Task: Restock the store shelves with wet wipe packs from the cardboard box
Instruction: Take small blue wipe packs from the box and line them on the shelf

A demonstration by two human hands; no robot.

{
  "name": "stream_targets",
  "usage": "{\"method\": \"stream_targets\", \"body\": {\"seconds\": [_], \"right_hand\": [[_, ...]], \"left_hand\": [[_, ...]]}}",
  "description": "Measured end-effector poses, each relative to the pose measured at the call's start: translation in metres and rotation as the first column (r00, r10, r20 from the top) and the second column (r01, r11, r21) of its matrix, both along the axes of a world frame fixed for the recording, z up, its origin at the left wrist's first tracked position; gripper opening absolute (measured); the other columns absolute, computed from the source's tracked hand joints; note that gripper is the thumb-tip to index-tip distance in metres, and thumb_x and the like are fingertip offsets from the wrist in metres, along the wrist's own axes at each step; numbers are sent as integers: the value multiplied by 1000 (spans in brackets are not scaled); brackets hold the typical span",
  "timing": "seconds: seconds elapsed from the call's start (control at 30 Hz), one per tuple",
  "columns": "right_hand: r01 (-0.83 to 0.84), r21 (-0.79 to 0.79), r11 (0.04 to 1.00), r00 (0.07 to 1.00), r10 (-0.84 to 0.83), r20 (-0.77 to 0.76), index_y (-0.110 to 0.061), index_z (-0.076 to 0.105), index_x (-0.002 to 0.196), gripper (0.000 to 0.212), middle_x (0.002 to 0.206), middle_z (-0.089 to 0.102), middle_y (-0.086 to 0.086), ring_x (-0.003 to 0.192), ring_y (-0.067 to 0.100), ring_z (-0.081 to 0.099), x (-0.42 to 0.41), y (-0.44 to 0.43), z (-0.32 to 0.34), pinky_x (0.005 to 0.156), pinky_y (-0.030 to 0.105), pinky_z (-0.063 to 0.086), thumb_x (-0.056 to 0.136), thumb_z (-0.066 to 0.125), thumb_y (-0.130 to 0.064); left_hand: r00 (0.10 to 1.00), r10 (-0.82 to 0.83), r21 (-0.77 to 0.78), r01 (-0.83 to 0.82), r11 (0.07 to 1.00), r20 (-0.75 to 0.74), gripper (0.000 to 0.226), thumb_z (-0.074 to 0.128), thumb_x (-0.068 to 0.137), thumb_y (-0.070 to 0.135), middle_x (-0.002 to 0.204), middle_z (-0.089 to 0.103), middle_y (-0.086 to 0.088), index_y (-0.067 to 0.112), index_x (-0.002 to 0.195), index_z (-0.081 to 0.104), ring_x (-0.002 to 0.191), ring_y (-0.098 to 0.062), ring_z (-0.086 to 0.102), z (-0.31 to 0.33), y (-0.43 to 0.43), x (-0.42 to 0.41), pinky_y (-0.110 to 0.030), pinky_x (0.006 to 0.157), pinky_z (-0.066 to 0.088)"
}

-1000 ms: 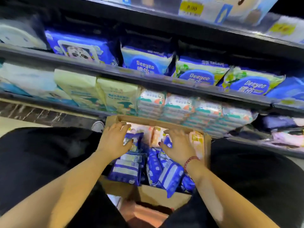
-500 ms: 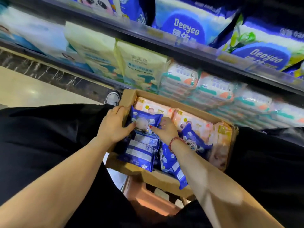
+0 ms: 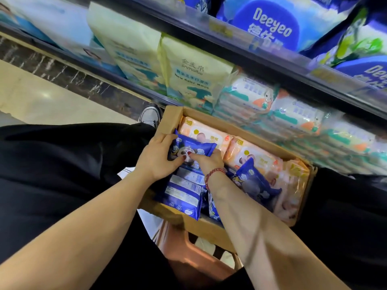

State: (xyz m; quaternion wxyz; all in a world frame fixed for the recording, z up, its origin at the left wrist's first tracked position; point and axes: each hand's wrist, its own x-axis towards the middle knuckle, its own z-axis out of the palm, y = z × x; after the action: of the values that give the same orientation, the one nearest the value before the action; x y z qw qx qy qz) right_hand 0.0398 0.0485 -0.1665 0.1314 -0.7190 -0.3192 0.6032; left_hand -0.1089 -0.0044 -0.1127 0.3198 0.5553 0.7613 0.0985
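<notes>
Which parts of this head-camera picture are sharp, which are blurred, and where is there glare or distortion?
Head view: the blue panda pack, the left hand and the right hand are fairly sharp; the stacked packs at the right edge and the price tag smear; the floor carries a bright glare patch; the shelf rail runs steeply tilted across the frame.

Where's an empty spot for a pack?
Not in the box: orange packs fill the far side, blue packs the near side, one held by the left hand and right hand. The shelf is stuffed. Only the floor, between shelf base and trousers, is bare.
</notes>
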Motion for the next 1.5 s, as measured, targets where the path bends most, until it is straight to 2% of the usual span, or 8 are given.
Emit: {"method": "stream_targets", "body": {"seconds": [0.43, 0.6, 0.77, 0.9, 0.97, 1.07, 1.17, 1.5], "right_hand": [[91, 4, 996, 954, -87, -287, -18, 66, 97, 29, 101, 71, 5, 97, 22, 67, 11, -3, 17, 85, 34, 53, 75, 78, -5], [-5, -28, 1000, 866, -10, -500, -11, 70, 91, 12, 95, 75, 7, 91, 18, 71, 52, 1, 56, 81, 30, 55, 82, 70, -3], [-10, -42, 999, 842, -14, -539, -6, 71, 102, 20, 105, 72, 13, 99, 28, 68, 70, 2, 67, 95, 42, 50, 83, 70, -13], [147, -3, 989, 891, -134, -434, -14, 70, 99, 16, 108, 70, 15, 96, 28, 65, 93, 0, 60, 92, 41, 49, 90, 64, -27], [153, 159, 975, 983, -134, -125, -16, 70, 86, 8, 101, 68, 21, 89, 32, 65, 118, -2, 50, 85, 38, 49, 87, 68, -24], [225, 165, 960, 888, -272, 371, -4, 68, 94, 21, 97, 70, 16, 90, 29, 65, 160, -20, 27, 77, 32, 50, 77, 72, -14], [416, 152, 896, 792, -440, 423, -5, 57, 105, 39, 111, 62, 19, 92, 30, 64, 172, -36, 15, 80, 37, 54, 70, 74, -11], [202, 5, 979, 930, -193, 313, -1, 49, 126, 72, 123, 59, 17, 115, 35, 57, 165, -34, 3, 98, 44, 47, 68, 84, -26]], "left_hand": [[981, 86, 15, -90, 996, 171, 77, 69, 75, 51, 136, 47, -3, 22, 141, 40, 123, -20, 46, 2, 4, 5, -27, 95, 39], [731, 222, -125, -185, 975, 645, 91, 80, 76, 21, 136, 51, 2, 29, 148, 26, 112, -8, 60, 7, 10, 19, -32, 96, 51], [560, 301, -218, -211, 953, 772, 78, 74, 80, 6, 117, 59, 9, 33, 139, 32, 94, -3, 68, 16, 14, 35, -23, 76, 56], [508, 367, -235, -306, 923, 779, 65, 76, 76, 2, 116, 64, -4, 36, 123, 45, 99, -17, 68, 12, 21, 42, -37, 85, 57], [500, 420, -250, -373, 894, 757, 63, 78, 75, 3, 118, 63, -9, 32, 122, 46, 104, -25, 66, 8, 22, 44, -43, 88, 55], [496, 477, -279, -422, 863, 726, 63, 78, 75, 3, 112, 64, -7, 24, 123, 44, 97, -22, 66, 3, 23, 47, -34, 77, 59], [514, 500, -302, -422, 855, 697, 62, 79, 75, 5, 104, 64, 1, 22, 122, 42, 84, -11, 65, 1, 24, 54, -18, 58, 54], [560, 481, -342, -340, 876, 675, 60, 76, 78, 3, 103, 66, 1, 22, 123, 41, 85, -10, 66, 4, 30, 75, -16, 55, 53]]}}
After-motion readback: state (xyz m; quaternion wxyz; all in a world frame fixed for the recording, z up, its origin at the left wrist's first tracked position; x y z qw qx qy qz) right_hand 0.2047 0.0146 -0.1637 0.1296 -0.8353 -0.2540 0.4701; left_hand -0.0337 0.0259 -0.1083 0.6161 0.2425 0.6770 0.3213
